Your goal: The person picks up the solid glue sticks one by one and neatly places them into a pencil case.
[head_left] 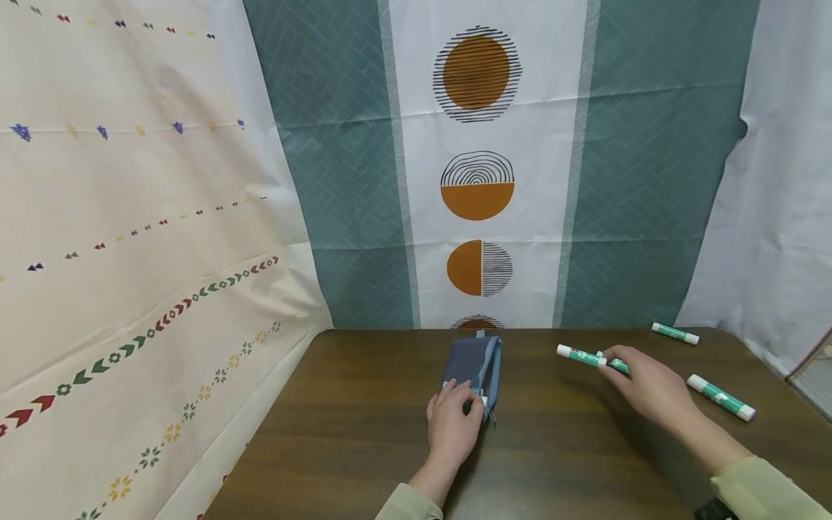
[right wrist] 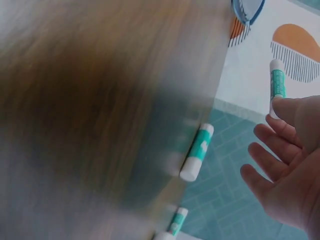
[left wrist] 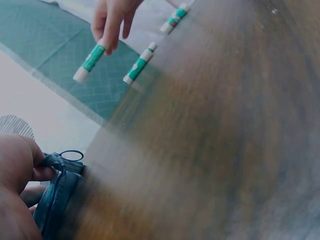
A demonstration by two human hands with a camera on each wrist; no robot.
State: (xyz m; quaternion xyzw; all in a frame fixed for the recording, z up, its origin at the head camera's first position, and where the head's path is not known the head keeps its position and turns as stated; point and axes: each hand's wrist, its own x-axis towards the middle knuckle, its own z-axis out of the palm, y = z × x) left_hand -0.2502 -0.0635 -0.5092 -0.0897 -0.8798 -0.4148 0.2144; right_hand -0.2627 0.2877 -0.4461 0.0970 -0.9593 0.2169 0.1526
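Observation:
A blue-grey zippered pencil case (head_left: 466, 359) lies on the table, its zip side partly open. My left hand (head_left: 453, 426) grips its near end, finger and thumb pinching the fabric edge by the zip pull in the left wrist view. A white end of something shows at the opening; the rest is hidden. My right hand (head_left: 650, 383) pinches a white glue stick with a green label (right wrist: 278, 85) by one end, held above the table and pointing toward the case. Beneath that hand a second glue stick (right wrist: 199, 150) lies on the table, partly covered in the head view.
Two more glue sticks lie at the right: one near the back edge (head_left: 676, 334), another glue stick (head_left: 721, 397) beside my right forearm. The brown wooden table (head_left: 364, 448) meets a patterned curtain (head_left: 344, 180) at its back edge.

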